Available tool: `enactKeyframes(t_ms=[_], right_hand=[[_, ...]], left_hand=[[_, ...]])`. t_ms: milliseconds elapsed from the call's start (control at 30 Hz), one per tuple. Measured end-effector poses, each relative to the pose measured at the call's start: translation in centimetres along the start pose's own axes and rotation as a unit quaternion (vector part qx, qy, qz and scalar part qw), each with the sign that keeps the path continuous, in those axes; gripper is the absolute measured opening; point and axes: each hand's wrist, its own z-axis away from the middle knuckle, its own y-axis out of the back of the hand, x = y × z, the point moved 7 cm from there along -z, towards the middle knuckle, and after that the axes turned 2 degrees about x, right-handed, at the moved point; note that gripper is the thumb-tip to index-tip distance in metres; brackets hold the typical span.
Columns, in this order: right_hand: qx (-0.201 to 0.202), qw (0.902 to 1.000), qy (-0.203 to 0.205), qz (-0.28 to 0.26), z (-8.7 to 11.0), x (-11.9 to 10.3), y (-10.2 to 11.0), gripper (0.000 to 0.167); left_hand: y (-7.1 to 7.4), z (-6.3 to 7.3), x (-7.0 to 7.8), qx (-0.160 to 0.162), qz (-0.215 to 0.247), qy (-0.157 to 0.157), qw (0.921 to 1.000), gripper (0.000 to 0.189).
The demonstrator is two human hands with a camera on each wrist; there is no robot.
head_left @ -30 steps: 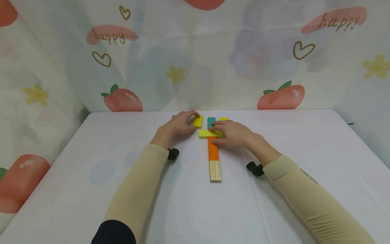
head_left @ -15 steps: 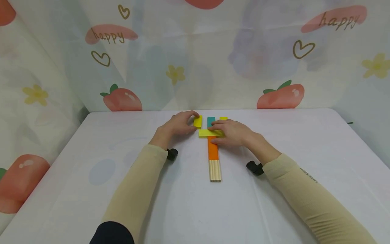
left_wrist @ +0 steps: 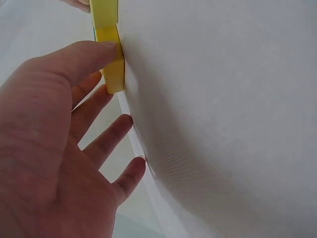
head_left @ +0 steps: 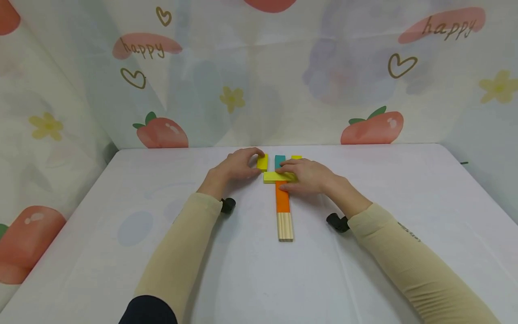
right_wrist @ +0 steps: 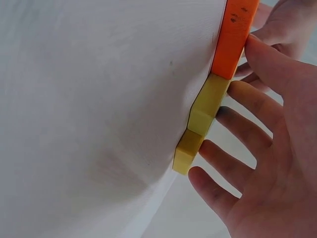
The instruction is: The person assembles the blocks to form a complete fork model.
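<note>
My left hand (head_left: 239,164) pinches a small yellow block (head_left: 262,163) at the layout's far left, thumb on its near end and a finger at its far end. In the left wrist view, this yellow block (left_wrist: 117,69) meets the crosswise block (left_wrist: 105,12). My right hand (head_left: 309,176) spreads over the layout with fairly straight fingers. Its fingertips rest on the crosswise yellow-green block (head_left: 270,177), and its thumb touches the orange block (head_left: 282,200). Beyond the crossbar lie a teal block (head_left: 280,160) and a second yellow block (head_left: 296,157), partly covered by the right hand.
A plain wooden block (head_left: 285,227) continues the line below the orange one. All blocks lie flat on a white-covered table (head_left: 259,283). A printed curtain (head_left: 267,112) hangs behind the table's far edge. Each wrist wears a small black camera (head_left: 337,222).
Both hands stay on the blocks with no visible shift. Only the head view drifts very slightly.
</note>
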Motion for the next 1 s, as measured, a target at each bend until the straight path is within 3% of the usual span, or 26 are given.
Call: enactKeyframes(t_ms=[1000], right_hand=[[-0.003,0.9999,-0.006,0.011,0.02,-0.05,0.07,0.054]], left_hand=[[-0.03,0.52,0.71,-0.007,0.002,-0.004,1.0000,0.049]])
